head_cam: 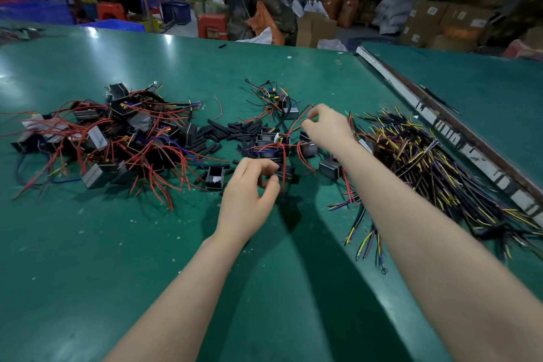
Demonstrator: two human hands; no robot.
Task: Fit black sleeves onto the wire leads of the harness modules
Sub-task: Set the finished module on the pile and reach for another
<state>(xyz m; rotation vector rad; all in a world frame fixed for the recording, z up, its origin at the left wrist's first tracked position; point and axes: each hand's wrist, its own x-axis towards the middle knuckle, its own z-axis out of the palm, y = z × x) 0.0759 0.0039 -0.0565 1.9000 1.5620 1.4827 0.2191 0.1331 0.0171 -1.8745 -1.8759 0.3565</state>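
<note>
On the green matted worktable (117,244), stock is sorted into reachable groups, probably so each part comes to hand quickly. A tangled heap of black box modules with red wire leads (117,138) is piled at the left; short black tubular sleeves (223,131) are scattered at centre; a sheaf of black, yellow and purple cable harnesses (435,167) is fanned out at the right. The left hand (249,194) is curled with thumb and fingertips pinched together near a small black module (283,172); whether a sleeve is held there cannot be told. The right hand (327,128) is reached further out, its fingertips pinching a thin red lead (295,126), seemingly lifted to free its end for sleeving. A white-edged seam (411,103) is seen between this table and its neighbour. Beyond, cardboard cartons (435,23), red plastic stools (212,26) and blue crates (35,10) are stacked about a warehouse floor.
</note>
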